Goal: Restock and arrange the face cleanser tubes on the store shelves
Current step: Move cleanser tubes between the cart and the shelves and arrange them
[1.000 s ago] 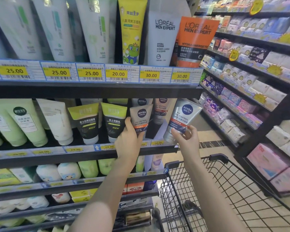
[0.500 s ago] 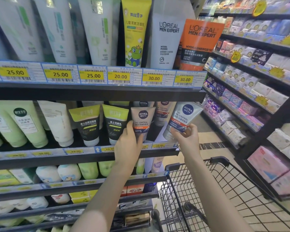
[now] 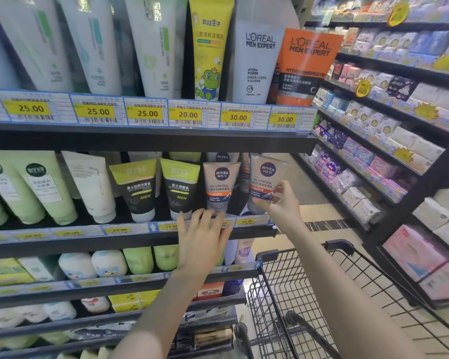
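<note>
Right hand (image 3: 279,203) pinching upright Nivea tube (image 3: 266,182) (cap down) at shelf (image 3: 130,235) end; left hand (image 3: 202,237) open, fingertips at shelf edge.

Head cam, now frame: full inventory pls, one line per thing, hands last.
Nivea Men tubes: two in front, grey; one standing on the middle shelf, one held at its right end; more behind.
Green-and-black men's tubes: two, middle shelf, left of the Nivea.
Pale green and white tubes: several, middle shelf, far left.
L'Oreal Men Expert tubes: two, one white, one orange, top shelf right.
Yellow frog tube: one, top shelf.
Price tags: yellow, a row along the top shelf edge.
Shopping cart: one, black wire, lower right.
Left hand: fingers straight, at the middle shelf edge.
Right hand: grips the right Nivea tube.
</note>
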Tool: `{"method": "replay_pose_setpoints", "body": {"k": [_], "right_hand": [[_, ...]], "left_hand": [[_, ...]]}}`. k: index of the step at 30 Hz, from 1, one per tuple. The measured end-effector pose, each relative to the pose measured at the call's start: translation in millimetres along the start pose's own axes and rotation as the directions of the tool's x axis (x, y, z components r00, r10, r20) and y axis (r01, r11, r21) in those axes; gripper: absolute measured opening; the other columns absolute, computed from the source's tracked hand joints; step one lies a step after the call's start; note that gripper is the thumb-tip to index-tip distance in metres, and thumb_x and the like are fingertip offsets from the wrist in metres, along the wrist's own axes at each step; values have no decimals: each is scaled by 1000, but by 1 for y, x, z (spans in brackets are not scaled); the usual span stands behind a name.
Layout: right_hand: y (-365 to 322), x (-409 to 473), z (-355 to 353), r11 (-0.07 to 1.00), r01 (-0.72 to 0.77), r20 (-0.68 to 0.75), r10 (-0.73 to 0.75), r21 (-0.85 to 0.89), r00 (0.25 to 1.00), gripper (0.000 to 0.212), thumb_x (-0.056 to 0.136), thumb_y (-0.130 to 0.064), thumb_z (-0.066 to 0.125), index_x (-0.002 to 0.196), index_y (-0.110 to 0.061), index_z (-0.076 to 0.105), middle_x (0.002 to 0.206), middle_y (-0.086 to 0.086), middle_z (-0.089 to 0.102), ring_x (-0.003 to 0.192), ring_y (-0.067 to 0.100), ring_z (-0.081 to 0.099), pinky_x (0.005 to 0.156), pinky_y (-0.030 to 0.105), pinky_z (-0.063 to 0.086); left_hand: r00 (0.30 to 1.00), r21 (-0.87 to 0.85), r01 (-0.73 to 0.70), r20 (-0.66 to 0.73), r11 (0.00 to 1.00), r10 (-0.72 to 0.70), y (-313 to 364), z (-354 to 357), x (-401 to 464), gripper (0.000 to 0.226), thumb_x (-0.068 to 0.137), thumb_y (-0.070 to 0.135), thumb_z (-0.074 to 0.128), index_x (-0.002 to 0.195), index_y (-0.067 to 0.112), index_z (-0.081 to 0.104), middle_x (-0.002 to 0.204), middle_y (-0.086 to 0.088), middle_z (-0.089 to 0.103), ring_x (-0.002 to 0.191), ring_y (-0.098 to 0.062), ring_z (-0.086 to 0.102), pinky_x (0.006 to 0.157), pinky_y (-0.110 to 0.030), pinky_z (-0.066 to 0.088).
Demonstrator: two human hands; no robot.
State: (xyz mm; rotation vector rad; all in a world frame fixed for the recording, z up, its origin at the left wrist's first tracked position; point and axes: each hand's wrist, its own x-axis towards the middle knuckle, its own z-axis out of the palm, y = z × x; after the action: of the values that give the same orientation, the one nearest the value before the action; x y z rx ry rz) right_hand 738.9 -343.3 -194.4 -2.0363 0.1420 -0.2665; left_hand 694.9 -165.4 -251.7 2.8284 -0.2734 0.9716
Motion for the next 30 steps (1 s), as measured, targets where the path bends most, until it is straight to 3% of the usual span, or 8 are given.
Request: {"method": "replay_pose_setpoints", "body": {"k": [6,9,14,19,24,30], "right_hand": [[8,0,5,999,6,-2,-6,-40,1000,46,77,-22,76,111,-20,45,106,-8,55,100,9,52,79,23,43],[11,2,8,998,-14,0,14,-62,1000,47,77,-23,77,113,-18,46,114,-2,59,103,13,54,82,26,44],[7,4,11,996,-57,16,58,-71,998,53,80,-21,74,124,-16,44,127,4,56,115,20,54,88,32,47],[4,3,11,996,-68,32,70,-58,997,55,81,-19,72,127,-15,42,132,5,54,120,23,53,94,37,47],[2,6,12,994,-72,41,75,-76,996,56,81,-19,72,129,-15,42,132,6,54,120,24,53,95,38,46],[0,6,11,994,-72,62,77,-77,995,57,81,-19,72,130,-14,42,134,6,53,121,23,52,96,37,45]], "left_hand": [[999,-13,1,45,1000,0,0,-2,-2,42,85,43,38,104,24,70,92,3,70,90,-19,66,93,-52,43],[998,-13,14,64,1000,-13,1,-5,-1,39,84,42,42,103,24,71,90,4,70,88,-19,66,92,-52,43],[994,-11,30,107,1000,-28,3,-9,0,46,85,44,33,102,25,71,88,4,70,86,-19,66,91,-53,44],[992,2,27,120,1000,-27,4,-10,0,36,80,42,51,102,23,72,87,3,70,85,-20,66,89,-53,45],[984,3,18,176,1000,-19,3,-14,0,46,84,44,34,102,24,71,87,4,70,84,-19,66,89,-52,46],[976,11,8,219,1000,-10,2,-17,1,45,84,44,35,102,24,71,86,4,69,82,-19,66,85,-50,48]]}}
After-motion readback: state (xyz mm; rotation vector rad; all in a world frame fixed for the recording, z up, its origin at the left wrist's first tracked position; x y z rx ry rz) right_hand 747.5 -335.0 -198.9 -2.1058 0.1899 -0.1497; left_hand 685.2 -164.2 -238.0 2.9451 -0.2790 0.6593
